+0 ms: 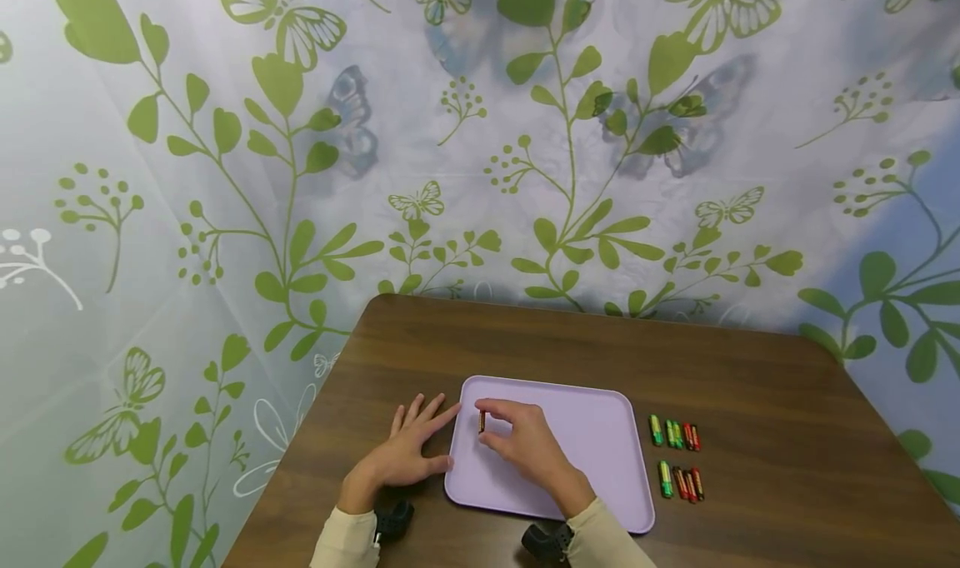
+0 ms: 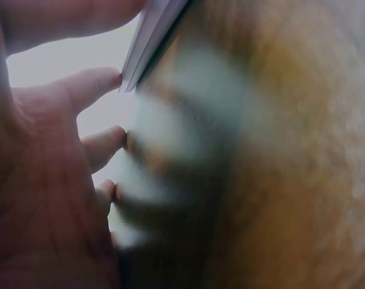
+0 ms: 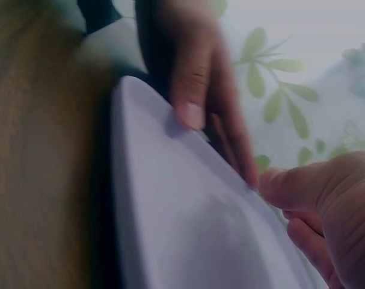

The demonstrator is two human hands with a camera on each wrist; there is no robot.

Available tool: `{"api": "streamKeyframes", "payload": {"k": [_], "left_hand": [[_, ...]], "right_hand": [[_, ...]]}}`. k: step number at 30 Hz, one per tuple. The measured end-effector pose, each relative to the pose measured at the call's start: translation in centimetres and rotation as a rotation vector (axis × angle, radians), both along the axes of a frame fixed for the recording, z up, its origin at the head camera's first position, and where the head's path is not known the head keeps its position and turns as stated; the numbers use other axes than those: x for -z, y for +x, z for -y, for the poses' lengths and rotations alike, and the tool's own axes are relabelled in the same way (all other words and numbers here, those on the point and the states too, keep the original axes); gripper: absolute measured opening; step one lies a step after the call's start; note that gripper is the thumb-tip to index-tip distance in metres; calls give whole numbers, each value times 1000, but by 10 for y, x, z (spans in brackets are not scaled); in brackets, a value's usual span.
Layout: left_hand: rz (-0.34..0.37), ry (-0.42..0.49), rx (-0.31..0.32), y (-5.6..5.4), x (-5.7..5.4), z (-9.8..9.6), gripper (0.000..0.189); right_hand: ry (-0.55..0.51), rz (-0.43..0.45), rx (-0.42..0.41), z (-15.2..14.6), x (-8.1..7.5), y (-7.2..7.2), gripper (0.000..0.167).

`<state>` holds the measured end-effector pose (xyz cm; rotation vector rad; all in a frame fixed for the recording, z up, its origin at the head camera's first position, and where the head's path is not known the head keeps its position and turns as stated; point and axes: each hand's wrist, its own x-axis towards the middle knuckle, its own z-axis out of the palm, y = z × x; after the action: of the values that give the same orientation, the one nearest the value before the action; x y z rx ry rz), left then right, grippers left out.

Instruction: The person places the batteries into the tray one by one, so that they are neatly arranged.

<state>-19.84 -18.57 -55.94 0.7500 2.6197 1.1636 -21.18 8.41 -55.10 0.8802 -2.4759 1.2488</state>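
My right hand (image 1: 528, 445) is over the left part of a lilac tray (image 1: 592, 435). It holds a small dark and copper-coloured battery (image 1: 482, 421) between thumb and forefinger, the battery looking upright in the head view. In the right wrist view the thumb (image 3: 290, 188) shows beside the tray rim, and the battery is hidden. My left hand (image 1: 406, 451) lies at the tray's left edge with fingers spread, thumb and forefinger tips right at the rim. The left wrist view shows its straight fingers (image 2: 92, 87) near the tray edge (image 2: 147, 42).
Right of the tray, several green batteries (image 1: 665, 479) and red batteries (image 1: 692, 436) lie in two rows on the brown wooden table (image 1: 765, 418). A curtain (image 1: 465, 151) with leaves and butterflies hangs behind and to the left of the table.
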Motion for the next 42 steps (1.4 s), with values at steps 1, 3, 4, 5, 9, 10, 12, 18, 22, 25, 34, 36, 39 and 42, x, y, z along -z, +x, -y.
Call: {"api": "streamKeyframes", "payload": {"k": [1, 3, 4, 5, 9, 10, 12, 18, 22, 25, 34, 36, 39, 42], "left_hand": [[-4, 11, 3, 0, 1, 0, 83], [-9, 22, 4, 0, 0, 0, 82], [-1, 12, 2, 1, -3, 0, 82], [6, 3, 2, 1, -4, -1, 82], [29, -26, -6, 1, -8, -2, 81], [29, -20, -2, 2, -8, -1, 81], [25, -17, -5, 2, -9, -1, 81], [-3, 43, 5, 1, -3, 1, 81], [-37, 85, 27, -3, 8, 5, 81], [-48, 81, 28, -3, 10, 5, 82], [21, -52, 12, 4, -3, -5, 89], [35, -58, 5, 4, -2, -7, 93], [39, -31, 2, 5, -3, -5, 96], [34, -14, 6, 5, -4, -2, 94]], "right_hand": [[5, 5, 3, 5, 3, -1, 50], [21, 13, 10, 13, 7, -4, 49], [30, 11, 12, 17, 9, -5, 49], [36, 10, 13, 20, 11, -6, 49], [61, -6, 18, 32, 15, -7, 49], [68, -9, 23, 34, 16, -7, 49], [90, -19, 41, 39, 16, -7, 49], [158, -44, 89, 47, 15, -5, 50], [168, -46, 84, 46, 14, -4, 53], [147, -38, 79, 40, 13, -3, 54], [55, 81, 128, -13, 7, 7, 53], [59, 71, 137, -28, 4, 10, 54], [80, 42, 145, -48, -1, 13, 55], [113, 14, 153, -69, -5, 16, 59]]}}
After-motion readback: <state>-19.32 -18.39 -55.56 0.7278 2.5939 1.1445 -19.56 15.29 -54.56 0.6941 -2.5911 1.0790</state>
